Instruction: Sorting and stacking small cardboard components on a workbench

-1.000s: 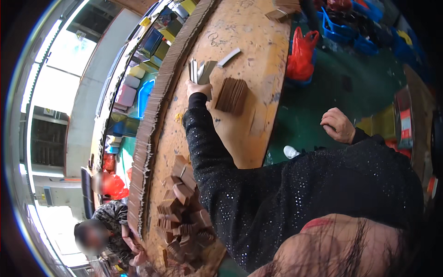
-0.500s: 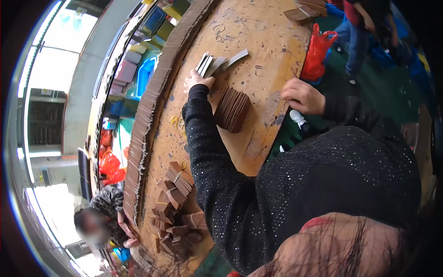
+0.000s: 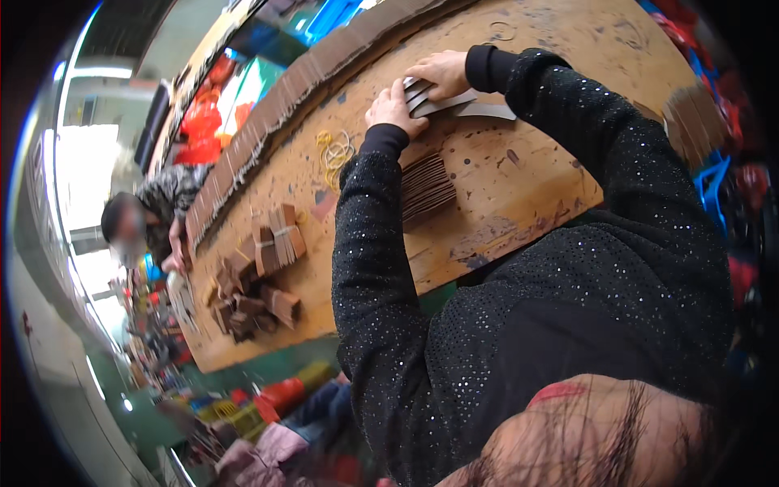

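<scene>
On the wooden table, a small set of pale grey-white strips (image 3: 417, 96) lies between my two hands. My left hand (image 3: 394, 109) is closed at their left side, fingers bent against the ends. From the far right, my right hand (image 3: 443, 75) reaches over with its fingers curled onto the same strips. A few more pale strips (image 3: 487, 110) fan out to the right, under and beside my right hand. Just nearer to me stands a block of stacked brown pieces (image 3: 430, 191), which neither hand touches; my left sleeve covers part of its left side.
A long row of brown pieces (image 3: 324, 75) lines the table's (image 3: 560, 49) far side. Yellowish rubber bands (image 3: 333, 156) lie left of my forearm. Banded brown bundles (image 3: 276, 239) are heaped at the left end, near another person's arm (image 3: 176, 243). More brown pieces (image 3: 694, 126) sit at the right.
My right hand has moved from the table's near edge up to the pale strips, joining my left hand. The view has turned, and the strips are more gathered together.
</scene>
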{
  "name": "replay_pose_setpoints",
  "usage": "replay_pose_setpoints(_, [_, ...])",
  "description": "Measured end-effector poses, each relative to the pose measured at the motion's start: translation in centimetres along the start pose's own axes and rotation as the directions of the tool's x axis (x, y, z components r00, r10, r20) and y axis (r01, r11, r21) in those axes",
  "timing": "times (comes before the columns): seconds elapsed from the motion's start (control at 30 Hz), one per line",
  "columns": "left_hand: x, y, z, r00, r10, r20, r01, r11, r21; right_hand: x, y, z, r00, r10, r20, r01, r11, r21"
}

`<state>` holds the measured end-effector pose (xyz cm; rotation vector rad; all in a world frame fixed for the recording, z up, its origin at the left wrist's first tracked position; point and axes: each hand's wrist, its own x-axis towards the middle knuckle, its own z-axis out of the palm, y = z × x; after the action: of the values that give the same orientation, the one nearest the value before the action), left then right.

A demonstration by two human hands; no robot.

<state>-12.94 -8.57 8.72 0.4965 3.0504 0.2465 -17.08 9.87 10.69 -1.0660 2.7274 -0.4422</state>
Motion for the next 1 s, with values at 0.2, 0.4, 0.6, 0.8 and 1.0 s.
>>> replay_pose_setpoints(0.2, [-2.8, -0.4, -0.8, 0.995, -0.027, -0.093, 0.033, 0.998, 0.059, 0.2, 1.9, 0.4, 0.967, -0.242, -0.083, 0.22, 0.953, -0.207])
replay_pose_setpoints(0.4, [-9.6, -0.3, -2.5, 0.884, 0.011, -0.467, -0.095, 0.983, -0.157, -0.5, 3.4, 0.6, 0.912, -0.348, -0.215, 0.294, 0.923, -0.249])
replay_pose_setpoints(0.6, [-18.9, 6.0, -1.5, 0.779, -0.432, -0.454, -0.254, 0.446, -0.859, -2.1, -2.8, -0.7, 0.896, -0.152, -0.416, 0.292, 0.91, 0.296])
replay_pose_setpoints(0.8, [-25.5, 8.6, -3.3, 0.64, -0.711, -0.291, -0.576, -0.193, -0.794, -8.7, -20.3, 3.9, 0.781, -0.582, 0.226, -0.344, -0.099, 0.934])
replay_pose_setpoints(1.0, [-34.8, 8.1, -2.4, 0.431, -0.864, -0.261, -0.575, -0.04, -0.817, -10.7, -27.6, 7.2, 0.736, -0.587, 0.337, -0.341, 0.108, 0.934])
